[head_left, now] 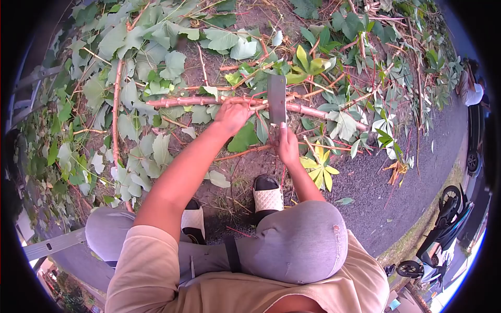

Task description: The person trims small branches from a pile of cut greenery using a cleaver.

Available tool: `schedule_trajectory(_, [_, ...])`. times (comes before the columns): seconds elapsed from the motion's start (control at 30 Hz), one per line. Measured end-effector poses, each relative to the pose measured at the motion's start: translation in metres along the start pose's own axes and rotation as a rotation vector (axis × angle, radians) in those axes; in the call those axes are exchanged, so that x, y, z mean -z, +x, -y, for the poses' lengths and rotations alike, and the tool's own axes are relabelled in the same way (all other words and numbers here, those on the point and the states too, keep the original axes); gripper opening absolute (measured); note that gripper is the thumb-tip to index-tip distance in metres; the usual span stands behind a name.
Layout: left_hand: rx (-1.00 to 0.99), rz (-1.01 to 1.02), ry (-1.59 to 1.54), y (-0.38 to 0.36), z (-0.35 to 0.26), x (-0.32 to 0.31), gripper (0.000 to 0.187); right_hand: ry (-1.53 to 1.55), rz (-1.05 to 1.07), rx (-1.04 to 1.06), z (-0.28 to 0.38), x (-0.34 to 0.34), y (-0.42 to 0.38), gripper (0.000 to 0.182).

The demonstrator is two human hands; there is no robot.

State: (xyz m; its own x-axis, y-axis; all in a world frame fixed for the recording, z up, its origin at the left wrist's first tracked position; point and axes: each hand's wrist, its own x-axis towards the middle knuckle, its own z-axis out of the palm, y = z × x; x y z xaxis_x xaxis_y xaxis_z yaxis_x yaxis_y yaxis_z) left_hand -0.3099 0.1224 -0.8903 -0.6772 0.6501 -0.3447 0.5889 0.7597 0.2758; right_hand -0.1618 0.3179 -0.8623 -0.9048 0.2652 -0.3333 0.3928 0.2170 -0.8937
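Note:
A thick reddish-brown branch [182, 101] lies across the ground litter in front of me, running left to right. My left hand [233, 115] is closed on it near its middle, fingers curled over the bark. My right hand [285, 146] grips a cleaver [277, 100], its handle hidden in the fist. The broad rectangular grey blade points away from me and overlaps the branch just right of my left hand. Thin twigs and yellow-green leaves [307, 65] surround the blade. Below my right hand lies another yellow-green leaf cluster [321, 169].
Cut leaves [151, 60] and stems cover the ground ahead. A long upright stem [116, 115] lies left. My sandals [269, 198] stand close below the branch. Asphalt [365, 193] runs right, toward a motorbike [436, 235] and a person [472, 91]. A metal rail [55, 246] is lower left.

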Motion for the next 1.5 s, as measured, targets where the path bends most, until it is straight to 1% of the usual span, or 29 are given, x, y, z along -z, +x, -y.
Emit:
schedule_trajectory(0.03, [-0.054,0.004,0.010,-0.005,-0.002,0.004,0.051,-0.069,-0.015,-0.025,-0.002,-0.002,-0.003,0.053])
schedule_trajectory(0.1, [0.011,0.017,-0.026,-0.013,-0.009,0.009,0.047,-0.133,-0.028,-0.061,-0.010,-0.001,-0.002,0.054])
schedule_trajectory(0.17, [0.072,0.146,-0.112,-0.012,-0.015,0.014,0.042,-0.224,-0.030,0.015,0.001,0.010,0.000,0.057])
schedule_trajectory(0.2, [0.051,0.098,-0.111,-0.012,-0.011,0.009,0.037,-0.044,0.056,-0.109,-0.025,0.012,0.008,0.054])
schedule_trajectory(0.23, [0.047,0.091,-0.103,-0.008,-0.008,0.009,0.037,-0.040,0.050,-0.100,-0.018,0.022,0.013,0.054])
schedule_trajectory(0.3, [-0.188,-0.400,-0.354,-0.014,-0.002,0.002,0.034,0.542,0.223,-0.436,0.008,0.037,0.008,0.050])
schedule_trajectory(0.33, [-0.092,-0.286,-0.272,-0.017,-0.007,0.022,0.039,0.567,0.217,-0.404,0.014,0.038,0.007,0.049])
schedule_trajectory(0.37, [-0.092,-0.280,-0.281,-0.019,-0.011,0.038,0.039,0.695,0.223,-0.492,0.019,0.044,0.010,0.049])
schedule_trajectory(0.43, [0.045,-0.029,-0.393,-0.011,-0.013,0.062,0.042,1.083,0.332,-0.445,0.025,0.054,0.016,0.047])
schedule_trajectory(0.47, [0.021,-0.051,-0.464,-0.008,-0.013,0.064,0.046,1.078,0.214,-0.397,0.029,0.050,0.015,0.047])
schedule_trajectory(0.5, [0.017,-0.051,-0.462,-0.002,-0.009,0.059,0.046,1.079,0.211,-0.394,0.033,0.045,0.016,0.047])
schedule_trajectory(0.57, [0.019,0.172,-0.513,0.012,0.010,0.014,0.052,0.776,-0.067,-0.140,0.038,0.038,0.016,0.050])
schedule_trajectory(0.6, [0.026,0.198,-0.603,0.018,0.022,-0.016,0.056,0.725,-0.116,-0.103,0.033,0.035,0.015,0.050])
schedule_trajectory(0.63, [0.026,0.198,-0.602,0.017,0.026,-0.021,0.056,0.726,-0.116,-0.103,0.023,0.029,0.013,0.050])
schedule_trajectory(0.7, [0.222,0.360,-0.987,0.019,0.023,-0.026,0.052,0.520,-0.063,0.073,-0.005,0.018,0.008,0.046])
schedule_trajectory(0.73, [0.259,0.321,-1.114,0.018,0.017,-0.021,0.049,0.434,-0.014,-0.003,-0.013,0.012,0.003,0.044])
schedule_trajectory(0.77, [0.251,0.328,-1.116,0.016,0.016,-0.022,0.049,0.287,0.039,-0.040,-0.027,0.007,0.001,0.040])
schedule_trajectory(0.83, [0.219,0.390,-1.040,0.012,0.024,-0.019,0.049,0.243,0.041,-0.067,-0.042,0.001,-0.005,0.044])
schedule_trajectory(0.87, [0.140,0.391,-0.792,0.011,0.028,-0.013,0.050,0.247,0.050,-0.065,-0.031,0.000,-0.007,0.044])
schedule_trajectory(0.97, [0.219,0.393,-0.793,0.008,0.020,0.001,0.051,0.200,0.021,-0.094,-0.004,0.005,-0.021,0.043])
schedule_trajectory(1.0, [0.224,0.343,-0.985,0.006,0.013,0.006,0.054,0.230,-0.014,-0.062,0.001,0.004,-0.021,0.042])
schedule_trajectory(1.03, [0.226,0.346,-0.987,0.007,0.013,0.003,0.054,0.262,-0.050,-0.034,0.005,0.003,-0.023,0.041])
schedule_trajectory(1.1, [0.175,0.516,-1.064,0.007,0.013,-0.001,0.064,0.227,-0.083,0.014,0.006,0.002,-0.022,0.038])
schedule_trajectory(1.17, [0.168,0.522,-0.991,0.004,0.012,-0.009,0.068,0.013,-0.159,0.087,0.007,0.002,-0.017,0.038])
schedule_trajectory(1.2, [0.162,0.529,-0.915,0.004,0.012,-0.012,0.072,-0.104,-0.126,0.054,0.008,0.004,-0.018,0.038])
schedule_trajectory(1.33, [0.210,0.461,-0.915,0.003,0.009,-0.013,0.076,-0.158,-0.050,-0.005,-0.014,-0.005,-0.011,0.043])
schedule_trajectory(1.37, [0.267,0.405,-0.905,0.002,0.008,-0.014,0.075,-0.159,-0.041,-0.001,-0.019,-0.005,-0.007,0.043])
schedule_trajectory(1.43, [0.326,0.359,-0.896,-0.005,0.002,-0.018,0.074,-0.012,-0.020,-0.079,-0.031,-0.006,-0.004,0.046])
schedule_trajectory(1.5, [0.338,-0.042,-0.573,-0.019,-0.013,-0.008,0.062,-0.028,-0.031,-0.075,-0.028,-0.005,0.000,0.046])
